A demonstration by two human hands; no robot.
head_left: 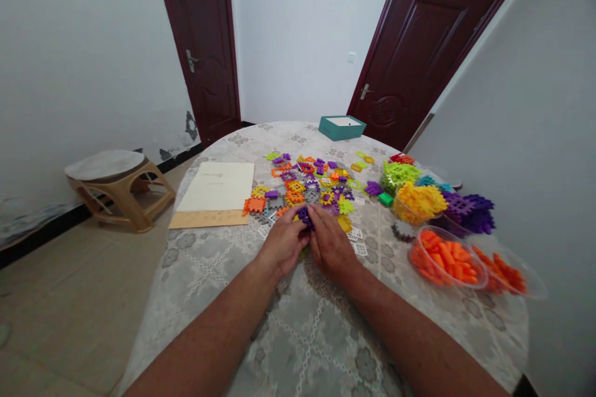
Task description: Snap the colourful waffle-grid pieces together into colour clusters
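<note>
My left hand (284,240) and my right hand (331,242) meet above the near edge of a heap of plastic building pieces. Between their fingertips is a dark purple building piece (305,217), gripped from both sides. A bit of yellow shows beside it at my left fingers; whether it is joined to the purple piece I cannot tell. Just beyond the hands lies the loose heap of toothed building pieces (295,197) in orange, yellow, purple, grey and lime. Small white lattice pieces (360,249) lie to the right of my right hand.
Clear bowls at the right hold sorted pieces: orange blocks (449,260), yellow pieces (419,201), purple pieces (468,211) and lime pieces (399,175). A cream sheet or folder (216,186) lies left. A teal box (342,129) sits at the far edge. A stool (118,183) stands beyond the table's left side.
</note>
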